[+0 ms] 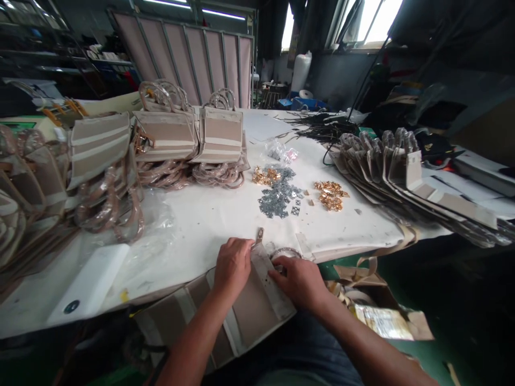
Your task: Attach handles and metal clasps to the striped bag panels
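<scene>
A beige bag panel (251, 308) with pale strips across it lies slanted over the table's front edge and my lap. My left hand (233, 265) is closed on the panel's upper edge, beside a short strap tab (260, 235) with a small metal piece on it that sticks up past the edge. On the panel's right side, my right hand (300, 281) grips the border with curled fingers, close to small dark holes. A plastic-wrapped handle (286, 251) shows behind my right hand. My fingertips are partly hidden.
Grey metal plates (277, 198) lie mid-table between gold fittings (330, 194) and more gold pieces (265, 175). Stacked bag panels (161, 134) stand left, others (396, 166) right. A white block (90, 281) lies front left. An open carton (378, 305) sits on the floor at right.
</scene>
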The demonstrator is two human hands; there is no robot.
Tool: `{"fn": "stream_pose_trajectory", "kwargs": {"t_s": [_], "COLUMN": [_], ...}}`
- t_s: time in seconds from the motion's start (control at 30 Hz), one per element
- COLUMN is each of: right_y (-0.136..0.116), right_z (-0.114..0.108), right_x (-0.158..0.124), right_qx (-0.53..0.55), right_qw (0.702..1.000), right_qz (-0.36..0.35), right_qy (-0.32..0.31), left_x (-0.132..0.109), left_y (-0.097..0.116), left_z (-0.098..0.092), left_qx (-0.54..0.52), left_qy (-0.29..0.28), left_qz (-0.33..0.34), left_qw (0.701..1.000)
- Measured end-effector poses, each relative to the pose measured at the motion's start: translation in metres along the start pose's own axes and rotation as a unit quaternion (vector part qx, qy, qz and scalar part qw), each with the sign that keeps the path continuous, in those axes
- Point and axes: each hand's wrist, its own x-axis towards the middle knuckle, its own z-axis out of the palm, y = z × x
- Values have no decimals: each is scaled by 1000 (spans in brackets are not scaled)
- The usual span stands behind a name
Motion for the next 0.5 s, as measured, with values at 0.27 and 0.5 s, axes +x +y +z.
{"fn": "stream_pose_trajectory", "kwargs": {"t_s": [0.27,0.5], "right_y": [0,6], "right_z": [-6,-4], "right_x": [34,48], "right_qx": [4,-58], "right_qw": [993,994], "right_qz": [-97,-89], "right_qy": [63,6], "left_x": [4,-12], "left_y": [3,10], "left_z": [3,-6], "left_qx": [-7,-15], "left_qy": [-2,79], "left_qz": [-28,12], "left_qw": [1000,997]}}
